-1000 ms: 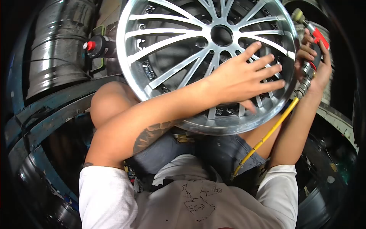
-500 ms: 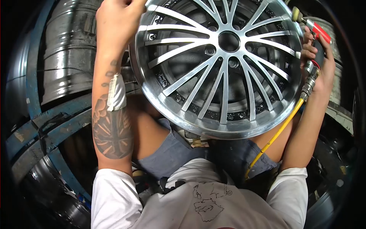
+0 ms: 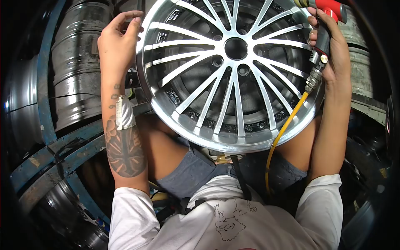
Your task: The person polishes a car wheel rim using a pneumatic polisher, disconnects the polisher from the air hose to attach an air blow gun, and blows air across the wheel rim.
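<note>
A shiny multi-spoke alloy wheel (image 3: 236, 85) rests face up over my thighs, its lower rim near my shorts. My right hand (image 3: 335, 48) wraps round the dark grip of a red air polisher (image 3: 336, 9), at the wheel's upper right edge. Its yellowish pad is mostly cut off by the top of the view. From the grip's metal fitting, a yellow air hose (image 3: 287, 125) hangs across the rim. Beside the upper left rim is my left hand (image 3: 118, 33), fingers loosely bent and thumb apart; whether the fingertips touch the rim, I cannot tell.
Dull metal wheel barrels (image 3: 81, 62) are stacked at the left, behind a blue metal frame (image 3: 46, 87). More wheel barrels (image 3: 358, 62) stand at the right beyond my arm. A dark glossy rim (image 3: 68, 208) lies low at the left.
My left hand has come down and its fingers have loosened. My right hand has moved up and left with the air polisher, and the hose now crosses the wheel. The wheel appears slightly further left.
</note>
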A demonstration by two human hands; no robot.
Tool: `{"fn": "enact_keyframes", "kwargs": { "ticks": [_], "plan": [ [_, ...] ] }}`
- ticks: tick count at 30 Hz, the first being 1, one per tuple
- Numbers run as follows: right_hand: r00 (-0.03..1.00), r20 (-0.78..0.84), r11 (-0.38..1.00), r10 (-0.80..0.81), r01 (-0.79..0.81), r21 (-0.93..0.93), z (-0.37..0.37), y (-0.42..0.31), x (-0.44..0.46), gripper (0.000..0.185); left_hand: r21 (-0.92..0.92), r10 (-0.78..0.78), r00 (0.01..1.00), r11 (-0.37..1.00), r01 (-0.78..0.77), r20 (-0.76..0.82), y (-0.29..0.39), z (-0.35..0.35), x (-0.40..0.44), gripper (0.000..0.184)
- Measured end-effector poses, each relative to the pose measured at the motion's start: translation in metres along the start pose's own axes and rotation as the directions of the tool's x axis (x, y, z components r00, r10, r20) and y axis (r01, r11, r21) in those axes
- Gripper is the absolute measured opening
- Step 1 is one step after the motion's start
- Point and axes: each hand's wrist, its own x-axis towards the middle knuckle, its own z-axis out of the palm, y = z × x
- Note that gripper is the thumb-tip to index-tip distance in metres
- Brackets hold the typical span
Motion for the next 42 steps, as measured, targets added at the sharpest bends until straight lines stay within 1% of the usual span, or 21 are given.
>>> {"fn": "enact_keyframes", "kwargs": {
  "ticks": [3, 5, 10, 14, 17, 18, 19, 20, 21, 22, 23, 24, 25, 27, 29, 30, 33, 34, 37, 38, 42],
  "plan": [
    [0.999, 0.035, 0.999, 0.024, -0.025, 0.046, -0.003, -0.001, 0.0, 0.039, -0.037, -0.007, 1.0, 0.999, 0.008, 0.021, 0.006, 0.008, -0.002, 0.02],
    [0.999, 0.028, 0.998, 0.025, -0.026, 0.048, -0.004, -0.001, -0.001, 0.039, 0.006, -0.004, 1.0, 1.0, 0.004, 0.021, 0.015, 0.011, -0.005, 0.02],
    [0.999, 0.012, 0.998, 0.034, -0.034, 0.05, -0.008, -0.002, -0.003, 0.039, -0.003, 0.003, 0.999, 1.0, -0.002, 0.04, 0.021, 0.017, -0.006, 0.02],
    [0.999, -0.019, 0.998, 0.043, -0.042, 0.048, -0.012, -0.003, -0.005, 0.04, 0.055, -0.012, 0.996, 0.998, 0.006, 0.093, 0.029, 0.02, -0.008, 0.02],
    [0.998, -0.036, 0.998, 0.05, -0.048, 0.046, -0.013, -0.002, -0.006, 0.039, 0.027, 0.065, 0.965, 0.997, -0.074, 0.255, 0.024, 0.025, -0.012, 0.021],
    [0.998, -0.044, 0.998, 0.049, -0.047, 0.045, -0.013, -0.003, -0.007, 0.039, 0.044, 0.099, 0.94, 0.992, -0.12, 0.328, 0.033, 0.027, -0.02, 0.026],
    [0.998, -0.04, 0.998, 0.05, -0.049, 0.047, -0.012, -0.003, -0.008, 0.038, 0.115, 0.016, 0.882, 0.99, -0.08, 0.47, 0.045, 0.029, -0.027, 0.029],
    [0.998, -0.035, 0.998, 0.053, -0.052, 0.047, -0.011, -0.004, -0.009, 0.038, 0.088, 0.166, 0.844, 0.966, -0.244, 0.51, 0.036, 0.041, -0.035, 0.035],
    [0.998, -0.028, 0.997, 0.059, -0.057, 0.046, -0.009, -0.004, -0.01, 0.038, 0.072, 0.254, 0.81, 0.937, -0.341, 0.529, 0.041, 0.05, -0.049, 0.041],
    [0.997, -0.037, 0.997, 0.065, -0.064, 0.046, -0.007, -0.004, -0.011, 0.038, 0.117, 0.146, 0.693, 0.941, -0.317, 0.706, 0.05, 0.055, -0.057, 0.052],
    [0.996, -0.044, 0.997, 0.072, -0.07, 0.045, -0.007, -0.003, -0.011, 0.038, 0.202, 0.174, 0.678, 0.876, -0.438, 0.714, 0.055, 0.061, -0.073, 0.062],
    [0.996, -0.046, 0.996, 0.078, -0.076, 0.046, -0.008, -0.002, -0.01, 0.039, 0.22, 0.196, 0.664, 0.844, -0.489, 0.722, 0.06, 0.069, -0.084, 0.07],
    [0.996, -0.044, 0.996, 0.081, -0.079, 0.052, -0.01, -0.001, -0.008, 0.039, 0.241, 0.216, 0.671, 0.82, -0.519, 0.709, 0.062, 0.076, -0.094, 0.076],
    [0.995, -0.016, 0.992, 0.1, -0.099, 0.08, -0.014, 0.001, -0.004, 0.032, 0.254, 0.282, 0.668, 0.769, -0.586, 0.688, 0.063, 0.083, -0.102, 0.078],
    [0.993, -0.003, 0.989, 0.118, -0.117, 0.087, -0.013, 0.001, -0.004, 0.031, 0.295, 0.192, 0.66, 0.781, -0.551, 0.726, 0.067, 0.085, -0.103, 0.081],
    [0.992, 0.0, 0.988, 0.128, -0.128, 0.09, -0.012, 0.0, -0.004, 0.031, 0.282, 0.205, 0.668, 0.791, -0.544, 0.716, 0.065, 0.085, -0.107, 0.08],
    [0.992, 0.002, 0.99, 0.128, -0.128, 0.06, -0.007, -0.004, -0.006, 0.033, 0.241, 0.241, 0.644, 0.788, -0.566, 0.726, 0.066, 0.084, -0.115, 0.077],
    [0.991, -0.017, 0.99, 0.131, -0.13, 0.056, -0.003, -0.005, -0.008, 0.035, 0.237, 0.242, 0.65, 0.795, -0.558, 0.721, 0.067, 0.085, -0.12, 0.077],
    [0.989, 0.021, 0.985, 0.143, -0.145, 0.097, -0.007, -0.003, -0.006, 0.039, 0.198, 0.261, 0.656, 0.819, -0.539, 0.708, 0.072, 0.092, -0.131, 0.078],
    [0.989, 0.021, 0.985, 0.145, -0.146, 0.09, -0.005, -0.002, -0.006, 0.039, 0.171, 0.267, 0.645, 0.829, -0.533, 0.716, 0.074, 0.094, -0.134, 0.079],
    [0.987, 0.012, 0.985, 0.159, -0.16, 0.072, -0.001, -0.002, -0.009, 0.039, 0.113, 0.342, 0.601, 0.799, -0.591, 0.723, 0.076, 0.109, -0.141, 0.08]
  ]
}}
